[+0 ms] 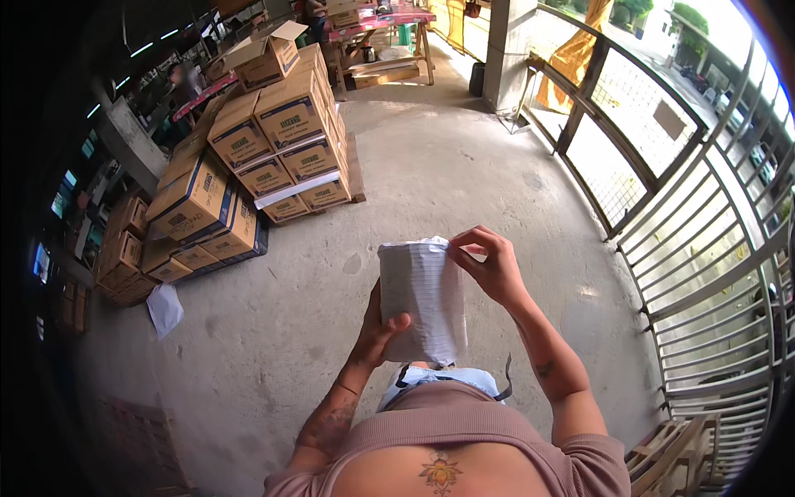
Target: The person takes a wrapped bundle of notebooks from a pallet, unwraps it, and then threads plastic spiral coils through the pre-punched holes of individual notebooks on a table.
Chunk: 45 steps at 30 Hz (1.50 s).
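Observation:
A stack of lined paper (pixel 422 298), bound in what looks like thin clear wrap, is held upright in front of me. My left hand (pixel 386 330) grips its left side near the bottom, thumb lying across the near face and the other fingers hidden behind. At the upper right corner, my right hand (pixel 487 258) pinches the edge of the wrap between thumb and fingertips. The wrap looks crumpled along the top and at the bottom end.
Brown cartons (pixel 286 124) stand stacked on a pallet at the left, with an open carton (pixel 263 56) on top. A white sheet (pixel 165 311) lies on the concrete floor (pixel 464 157). Metal railing (pixel 696 248) runs along the right; a wooden pallet (pixel 675 451) sits at lower right.

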{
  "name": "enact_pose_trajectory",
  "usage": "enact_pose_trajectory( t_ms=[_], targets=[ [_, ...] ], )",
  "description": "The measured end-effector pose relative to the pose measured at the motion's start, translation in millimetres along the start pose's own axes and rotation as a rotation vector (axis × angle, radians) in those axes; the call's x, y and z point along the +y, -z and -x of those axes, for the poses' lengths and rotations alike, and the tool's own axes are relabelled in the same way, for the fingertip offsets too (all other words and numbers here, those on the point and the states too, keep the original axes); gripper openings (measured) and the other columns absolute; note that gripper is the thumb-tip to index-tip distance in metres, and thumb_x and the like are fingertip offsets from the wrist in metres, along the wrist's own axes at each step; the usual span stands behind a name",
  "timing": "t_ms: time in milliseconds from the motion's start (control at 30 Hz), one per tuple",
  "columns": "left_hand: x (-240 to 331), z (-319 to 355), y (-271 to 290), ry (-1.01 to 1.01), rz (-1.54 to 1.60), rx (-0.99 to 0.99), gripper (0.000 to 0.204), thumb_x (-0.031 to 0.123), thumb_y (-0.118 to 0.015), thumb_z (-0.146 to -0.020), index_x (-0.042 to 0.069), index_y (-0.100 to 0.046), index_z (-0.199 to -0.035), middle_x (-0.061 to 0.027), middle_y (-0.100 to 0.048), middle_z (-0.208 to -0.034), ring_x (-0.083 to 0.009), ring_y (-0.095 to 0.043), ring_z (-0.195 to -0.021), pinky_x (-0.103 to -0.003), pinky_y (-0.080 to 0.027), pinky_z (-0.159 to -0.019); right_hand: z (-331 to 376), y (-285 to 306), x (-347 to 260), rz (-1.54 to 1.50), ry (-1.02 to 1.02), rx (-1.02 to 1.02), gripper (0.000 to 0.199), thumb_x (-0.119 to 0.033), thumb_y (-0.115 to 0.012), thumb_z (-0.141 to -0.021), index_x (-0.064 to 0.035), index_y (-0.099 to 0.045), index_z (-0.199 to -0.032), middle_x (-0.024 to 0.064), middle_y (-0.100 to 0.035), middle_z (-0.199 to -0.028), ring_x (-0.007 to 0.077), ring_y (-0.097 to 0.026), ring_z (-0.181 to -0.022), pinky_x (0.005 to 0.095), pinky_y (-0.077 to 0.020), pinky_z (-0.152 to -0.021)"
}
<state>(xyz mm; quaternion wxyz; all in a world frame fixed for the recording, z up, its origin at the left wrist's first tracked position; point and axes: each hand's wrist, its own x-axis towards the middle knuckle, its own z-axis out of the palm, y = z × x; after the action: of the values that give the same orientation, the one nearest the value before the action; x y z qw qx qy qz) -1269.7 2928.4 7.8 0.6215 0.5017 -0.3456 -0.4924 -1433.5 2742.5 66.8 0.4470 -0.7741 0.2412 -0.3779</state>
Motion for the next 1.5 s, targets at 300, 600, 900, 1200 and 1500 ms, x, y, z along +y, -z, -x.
enact_pose_trajectory(
  t_ms=[300,600,900,1200,1500],
  targets=[
    [30,-273,48,-0.038,0.06,0.015,0.113,0.047,-0.084,-0.07,0.005,-0.021,-0.154,-0.012,-0.039,-0.143,-0.0259,-0.039,-0.132,-0.041,-0.033,-0.11,-264,15,143,-0.119,-0.154,-0.229,0.015,-0.012,-0.062,-0.089,0.0001,-0.057,-0.097,0.0071,-0.062,-0.097,0.0151,-0.058,-0.089,0.0329,-0.0482,-0.078],
    [56,-597,101,0.049,0.188,-0.017,0.1,0.044,-0.079,-0.078,0.005,-0.024,-0.152,-0.0123,-0.042,-0.142,-0.0235,-0.042,-0.131,-0.038,-0.037,-0.109,-533,21,249,0.17,0.181,0.142,0.018,-0.005,-0.063,-0.087,-0.0019,-0.056,-0.103,0.0161,-0.059,-0.112,0.0363,-0.059,-0.106,0.0427,-0.0494,-0.087],
    [64,-922,129,0.017,0.258,0.011,0.088,0.042,-0.076,-0.083,0.006,-0.03,-0.148,-0.0115,-0.047,-0.136,-0.0231,-0.048,-0.125,-0.038,-0.044,-0.102,-810,71,410,0.311,0.4,0.295,0.024,-0.002,-0.071,-0.079,-0.0104,-0.068,-0.101,0.0101,-0.062,-0.119,0.0313,-0.063,-0.1,0.0417,-0.0538,-0.081],
    [83,-1218,180,0.003,0.496,0.149,0.073,0.039,-0.068,-0.091,0.007,-0.031,-0.145,-0.013,-0.051,-0.133,-0.0243,-0.056,-0.12,-0.04,-0.051,-0.098,-1034,100,506,0.118,0.465,-0.101,0.019,0.003,-0.064,-0.083,-0.0041,-0.057,-0.099,0.0097,-0.065,-0.111,0.0312,-0.06,-0.115,0.0454,-0.0475,-0.095],
    [123,-1528,284,-0.035,0.597,0.145,0.062,0.035,-0.066,-0.093,0.006,-0.038,-0.141,-0.009,-0.058,-0.128,-0.0219,-0.059,-0.116,-0.04,-0.051,-0.098,-1267,98,615,-0.018,0.583,-0.166,0.027,0.011,-0.065,-0.078,-0.0006,-0.054,-0.099,0.0117,-0.068,-0.098,0.0279,-0.069,-0.083,0.0352,-0.0591,-0.064]
  ],
)
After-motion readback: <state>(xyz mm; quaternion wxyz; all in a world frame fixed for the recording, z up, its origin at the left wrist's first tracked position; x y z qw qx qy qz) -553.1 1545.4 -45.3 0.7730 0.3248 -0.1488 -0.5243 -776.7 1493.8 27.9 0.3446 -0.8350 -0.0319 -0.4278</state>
